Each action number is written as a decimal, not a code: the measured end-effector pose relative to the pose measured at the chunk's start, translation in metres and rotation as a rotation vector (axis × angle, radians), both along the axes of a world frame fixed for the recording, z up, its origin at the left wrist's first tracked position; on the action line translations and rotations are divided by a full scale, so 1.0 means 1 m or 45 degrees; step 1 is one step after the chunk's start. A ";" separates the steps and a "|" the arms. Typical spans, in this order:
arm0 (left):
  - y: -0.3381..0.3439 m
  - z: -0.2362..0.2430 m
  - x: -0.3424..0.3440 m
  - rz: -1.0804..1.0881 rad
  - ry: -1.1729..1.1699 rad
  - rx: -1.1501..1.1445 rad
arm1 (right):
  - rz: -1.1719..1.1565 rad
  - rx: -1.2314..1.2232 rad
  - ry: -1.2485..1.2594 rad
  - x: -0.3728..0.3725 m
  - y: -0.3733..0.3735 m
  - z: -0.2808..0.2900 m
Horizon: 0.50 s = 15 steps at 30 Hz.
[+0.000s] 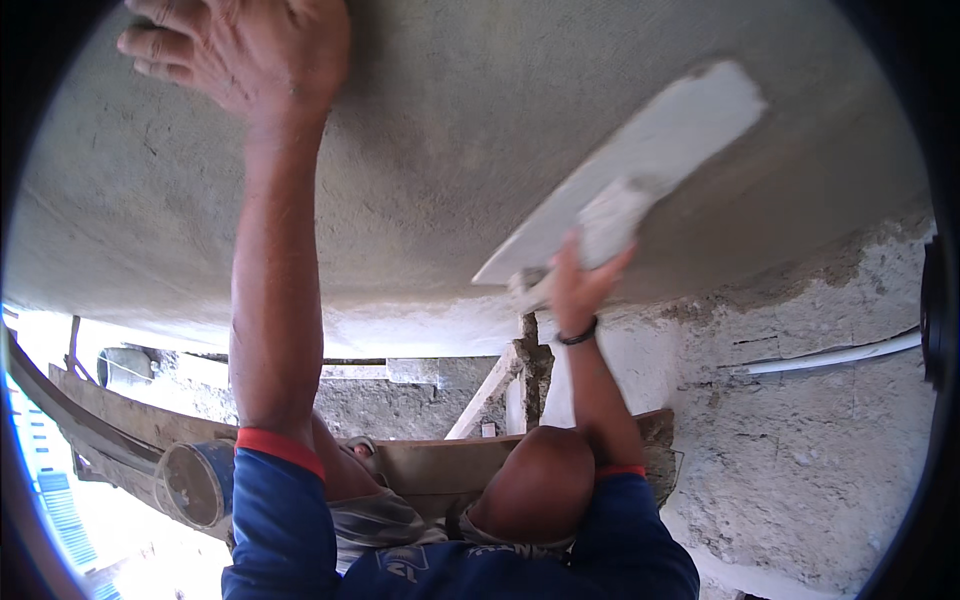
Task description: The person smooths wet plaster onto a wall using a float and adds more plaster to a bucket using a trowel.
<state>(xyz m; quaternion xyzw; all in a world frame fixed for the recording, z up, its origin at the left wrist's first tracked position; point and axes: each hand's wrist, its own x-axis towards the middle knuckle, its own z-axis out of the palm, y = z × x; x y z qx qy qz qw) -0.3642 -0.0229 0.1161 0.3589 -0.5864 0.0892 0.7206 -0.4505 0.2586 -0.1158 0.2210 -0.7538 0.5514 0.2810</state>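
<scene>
My left hand [250,50] lies with its fingers apart against the grey plastered wall [430,150], at the upper left. The tips of some fingers are cut off by the picture's edge. In my right hand [583,285] is the handle of a long, pale plastering float [675,140], its blade slanting up to the right along the wall. Motion blurs this hand and the float slightly. A dark band circles my right wrist. The face of the float toward the plaster is hidden.
Below me runs a wooden scaffold plank [430,467]. A bucket [195,485] stands at its left, beside my left sleeve. A wooden brace [488,395] leans against an upright post under the wall's lower edge. At the right, a white pipe [840,353] crosses rough masonry [790,470].
</scene>
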 end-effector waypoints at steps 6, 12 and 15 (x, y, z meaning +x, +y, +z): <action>0.002 -0.001 0.015 -0.252 -0.091 -0.043 | 0.360 0.190 -0.114 0.039 -0.031 -0.153; 0.012 0.001 0.014 -0.192 -0.010 -0.088 | 0.335 0.204 -0.132 0.034 -0.013 -0.149; 0.008 0.000 0.017 -0.138 -0.039 -0.088 | 0.264 -0.014 -0.061 0.021 -0.004 -0.077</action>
